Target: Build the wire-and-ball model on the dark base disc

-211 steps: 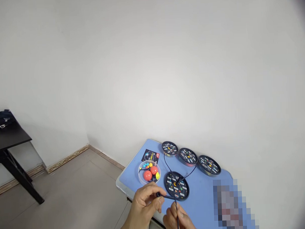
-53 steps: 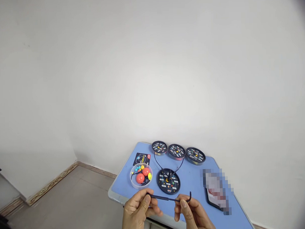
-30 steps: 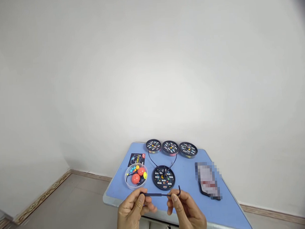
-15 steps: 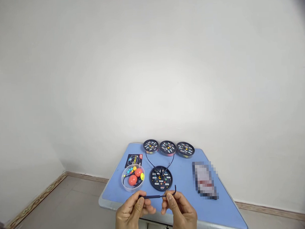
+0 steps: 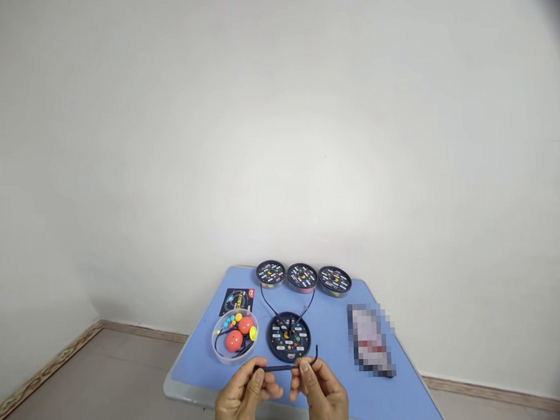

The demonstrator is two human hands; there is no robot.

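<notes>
Between finger and thumb my left hand pinches the left end of a thin black rod, held level above the table's near edge. My right hand grips its other end, where a thinner part curves upward past the fingers. Just beyond my hands lies a round black base printed with coloured planets and labels. Two curved black arms rise from its middle and spread left and right. To the left, a clear round tub holds red half-balls, small coloured balls and black pieces.
Three round tubs with black printed lids line the blue table's back edge. A black printed card lies behind the clear tub. On the right is a pixelated item. A white wall stands behind the table.
My hands have come slightly closer together, and the right hand has moved inward along the rod. The whole scene has shifted a little left and down in view.
</notes>
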